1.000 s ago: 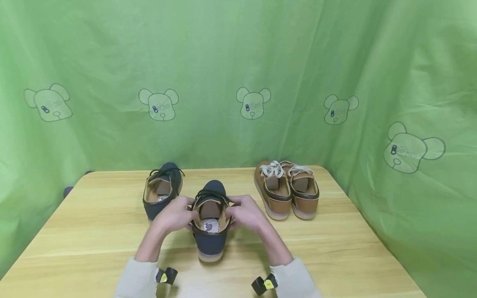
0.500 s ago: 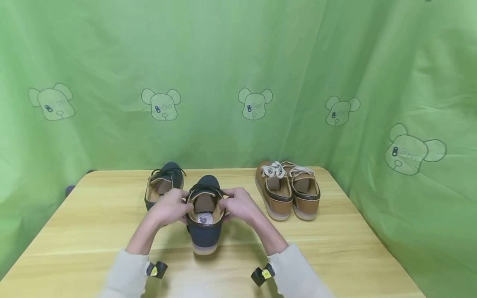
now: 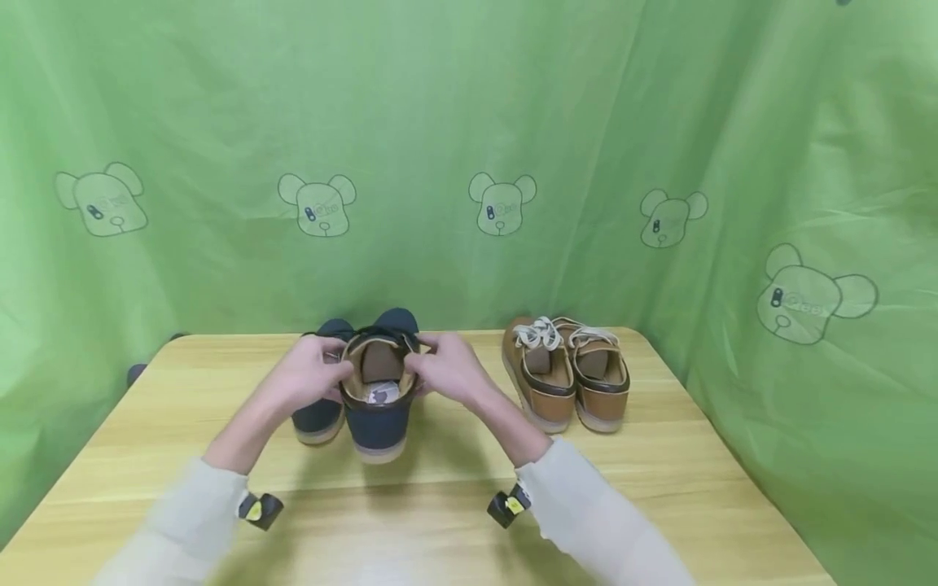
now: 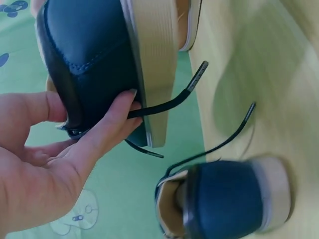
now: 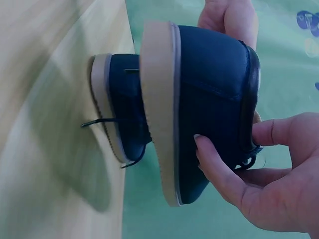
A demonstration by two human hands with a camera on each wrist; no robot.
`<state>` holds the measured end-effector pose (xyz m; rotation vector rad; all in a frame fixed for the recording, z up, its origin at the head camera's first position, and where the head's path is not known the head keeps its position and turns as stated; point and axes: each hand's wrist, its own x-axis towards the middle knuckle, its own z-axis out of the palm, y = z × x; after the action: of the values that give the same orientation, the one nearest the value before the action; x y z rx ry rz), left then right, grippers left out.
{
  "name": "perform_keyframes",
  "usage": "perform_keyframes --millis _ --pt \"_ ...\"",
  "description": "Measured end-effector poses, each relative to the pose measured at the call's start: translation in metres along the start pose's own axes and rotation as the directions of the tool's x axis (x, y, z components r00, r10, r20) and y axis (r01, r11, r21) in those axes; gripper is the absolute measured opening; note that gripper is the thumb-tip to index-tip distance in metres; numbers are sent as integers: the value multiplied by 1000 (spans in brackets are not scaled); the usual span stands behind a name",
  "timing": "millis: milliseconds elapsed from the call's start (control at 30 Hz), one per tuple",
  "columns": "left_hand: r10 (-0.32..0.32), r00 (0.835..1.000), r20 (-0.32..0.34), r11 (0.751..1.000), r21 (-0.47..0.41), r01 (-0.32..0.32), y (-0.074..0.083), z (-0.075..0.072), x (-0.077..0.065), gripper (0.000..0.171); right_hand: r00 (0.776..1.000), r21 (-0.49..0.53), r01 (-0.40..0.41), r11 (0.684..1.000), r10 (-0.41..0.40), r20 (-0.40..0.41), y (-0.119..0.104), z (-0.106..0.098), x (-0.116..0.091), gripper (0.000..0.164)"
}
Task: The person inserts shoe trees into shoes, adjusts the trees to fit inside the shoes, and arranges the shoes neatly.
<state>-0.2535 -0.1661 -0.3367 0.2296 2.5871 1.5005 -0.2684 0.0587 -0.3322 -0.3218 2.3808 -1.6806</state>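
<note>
Both hands hold one navy lace-up shoe (image 3: 379, 423) by the two sides of its opening, toe pointing away. On its left side the left hand (image 3: 311, 370) grips the collar, thumb inside and fingers along the outer side. The right hand (image 3: 447, 368) pinches the right side the same way. In both wrist views a gap shows between the held shoe's sole (image 5: 159, 99) and the table. The matching navy shoe (image 4: 224, 199) stands on the table just left of the held one, partly hidden behind the left hand in the head view. A dark lace end (image 4: 174, 102) dangles by the left fingers.
A pair of brown shoes (image 3: 553, 403) with white laces stands side by side at the back right of the wooden table (image 3: 623, 496). A green curtain (image 3: 418, 106) with bear-head drawings hangs behind the table and along its sides.
The hands have carried the held navy shoe away from the body, up and to the left, bringing it alongside the other navy shoe. The brown pair has stayed put.
</note>
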Motion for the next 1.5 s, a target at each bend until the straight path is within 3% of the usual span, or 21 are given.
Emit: perform_keyframes --millis 300,500,767,933,1167,1367,1500 --pt "-56 997 -58 996 -76 51 9 -52 -13 64 997 21 64 998 -63 -51 -46 30 11 59" --pt "-69 990 -125 998 1 70 9 -89 -27 67 987 -56 92 994 -99 -124 -70 66 13 44" --pt "-91 978 -189 993 54 103 -10 -128 -41 69 976 -202 139 969 -168 -136 -89 108 14 38" --pt "-116 972 -202 985 101 139 -25 -137 -48 70 973 -226 146 963 -182 -145 -86 127 15 29" --pt "-135 967 -216 984 87 157 -48 -143 -54 70 980 -220 153 963 -176 -88 -76 144 15 38" --pt "-167 963 -212 983 45 180 -65 -140 -54 68 992 -189 105 976 -117 -51 -63 158 12 37" --pt "-188 957 -219 981 9 195 -79 -132 -53 67 993 -222 92 971 -106 -52 -51 165 10 44"
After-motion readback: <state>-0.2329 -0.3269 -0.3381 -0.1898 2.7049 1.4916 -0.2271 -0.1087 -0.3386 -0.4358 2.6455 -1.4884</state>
